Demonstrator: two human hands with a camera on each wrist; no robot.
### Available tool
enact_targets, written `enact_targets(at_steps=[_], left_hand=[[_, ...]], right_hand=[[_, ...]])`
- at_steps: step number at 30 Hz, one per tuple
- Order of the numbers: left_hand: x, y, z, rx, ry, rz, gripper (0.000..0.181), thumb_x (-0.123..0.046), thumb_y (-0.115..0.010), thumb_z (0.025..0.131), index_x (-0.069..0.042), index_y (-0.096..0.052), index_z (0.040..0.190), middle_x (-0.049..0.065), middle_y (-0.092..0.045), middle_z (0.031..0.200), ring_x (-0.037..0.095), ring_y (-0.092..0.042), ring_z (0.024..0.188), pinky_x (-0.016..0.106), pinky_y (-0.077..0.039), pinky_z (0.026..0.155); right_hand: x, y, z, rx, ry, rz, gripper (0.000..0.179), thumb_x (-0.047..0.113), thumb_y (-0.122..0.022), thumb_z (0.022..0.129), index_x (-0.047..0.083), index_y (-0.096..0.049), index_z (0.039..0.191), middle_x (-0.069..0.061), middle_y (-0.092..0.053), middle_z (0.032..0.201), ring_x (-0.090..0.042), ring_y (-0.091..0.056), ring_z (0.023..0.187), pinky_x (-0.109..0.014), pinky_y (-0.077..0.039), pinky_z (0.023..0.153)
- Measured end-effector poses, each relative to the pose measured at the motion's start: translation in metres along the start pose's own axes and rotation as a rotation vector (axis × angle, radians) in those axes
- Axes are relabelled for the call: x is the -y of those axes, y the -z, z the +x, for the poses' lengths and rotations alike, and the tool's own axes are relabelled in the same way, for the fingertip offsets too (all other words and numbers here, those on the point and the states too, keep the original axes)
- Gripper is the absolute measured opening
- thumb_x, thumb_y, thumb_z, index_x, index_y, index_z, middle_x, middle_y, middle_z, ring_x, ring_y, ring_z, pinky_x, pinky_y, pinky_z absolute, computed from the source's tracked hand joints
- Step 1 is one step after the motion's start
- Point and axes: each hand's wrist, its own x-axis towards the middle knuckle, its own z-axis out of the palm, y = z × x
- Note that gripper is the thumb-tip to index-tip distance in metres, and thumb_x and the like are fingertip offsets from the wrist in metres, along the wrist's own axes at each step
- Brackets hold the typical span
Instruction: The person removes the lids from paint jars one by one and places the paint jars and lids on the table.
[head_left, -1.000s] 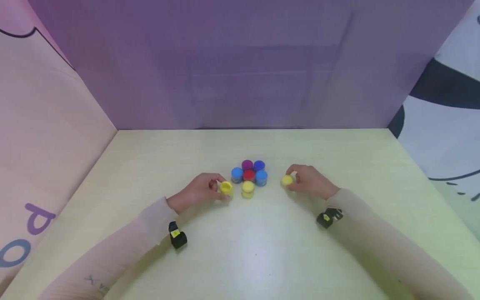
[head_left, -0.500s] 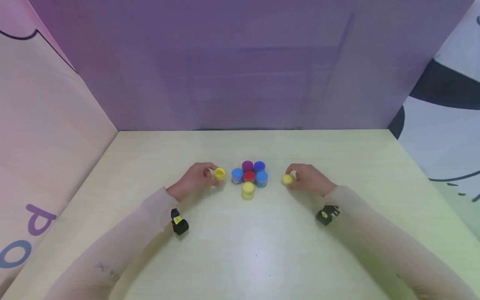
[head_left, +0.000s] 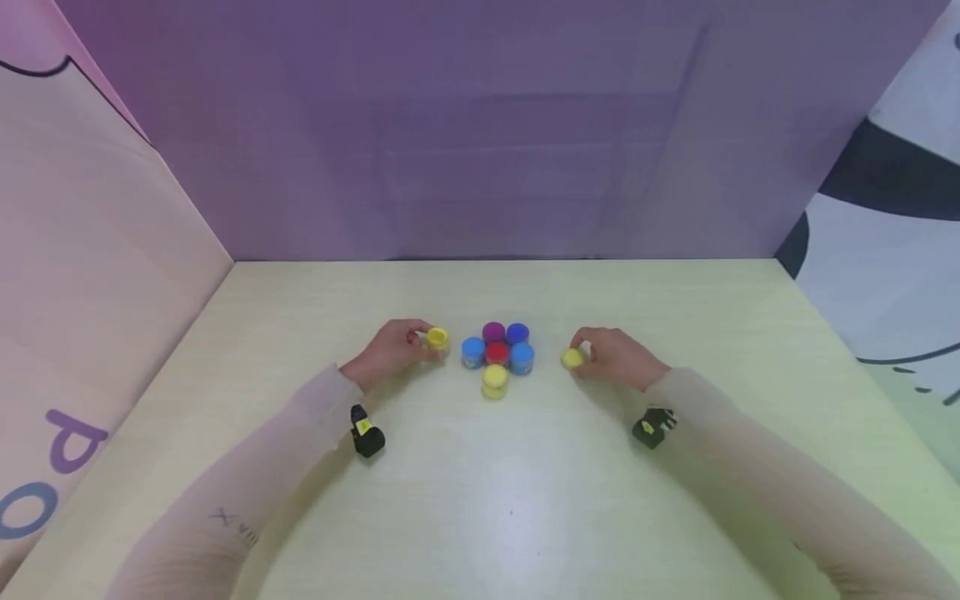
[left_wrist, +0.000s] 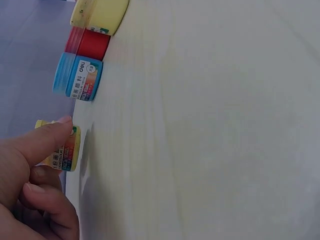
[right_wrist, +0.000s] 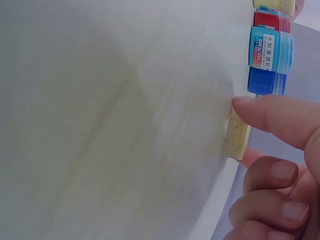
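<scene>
My left hand (head_left: 396, 350) pinches a small yellow paint jar (head_left: 438, 340) between thumb and fingers, left of the jar cluster. The jar stands upright with its top uncovered; its printed label (left_wrist: 66, 154) shows in the left wrist view. Whether its base touches the table I cannot tell. On the right, my right hand (head_left: 618, 358) pinches a flat yellow lid (head_left: 572, 358) at the table surface. The right wrist view shows the thumb and a finger at opposite sides of this lid (right_wrist: 237, 135).
Capped paint jars stand close together between the hands: a yellow one (head_left: 495, 383) in front, a red one (head_left: 497, 353) in the middle, light blue ones (head_left: 472, 353) at both sides, purple (head_left: 493, 332) and dark blue (head_left: 517, 333) behind. A purple panel (head_left: 502, 133) rises behind the table (head_left: 450, 500).
My left hand has carried the uncovered yellow jar away from me and slightly left, from beside the front yellow jar. My right hand with the lid has stayed nearly still.
</scene>
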Motion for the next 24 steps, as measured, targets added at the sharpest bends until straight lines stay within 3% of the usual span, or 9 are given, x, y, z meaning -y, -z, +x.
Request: enact_targets(at_steps=[14,24], left_hand=[[0.002,-0.005,0.007,0.009,0.112,-0.075,0.051,-0.023,-0.077,0.079,-0.014,-0.059,0.125,0.001,-0.047,0.076,0.014,-0.042,0.065,0.025,-0.036,0.058],[0.004,-0.003,0.003,0.011,0.098,-0.097,0.058,-0.024,-0.078,0.078,-0.018,-0.056,0.131,0.001,-0.048,0.077,0.014,-0.042,0.065,0.024,-0.036,0.056]], right_hand=[[0.001,0.001,-0.001,-0.001,-0.018,-0.009,0.038,0.02,-0.07,0.084,0.004,-0.055,0.115,-0.004,-0.055,0.075,-0.018,-0.047,0.067,-0.03,-0.04,0.061],[0.011,0.006,-0.007,-0.011,0.037,-0.03,0.052,0.019,-0.075,0.079,-0.001,-0.051,0.121,-0.005,-0.054,0.071,-0.017,-0.046,0.065,-0.029,-0.04,0.059]])
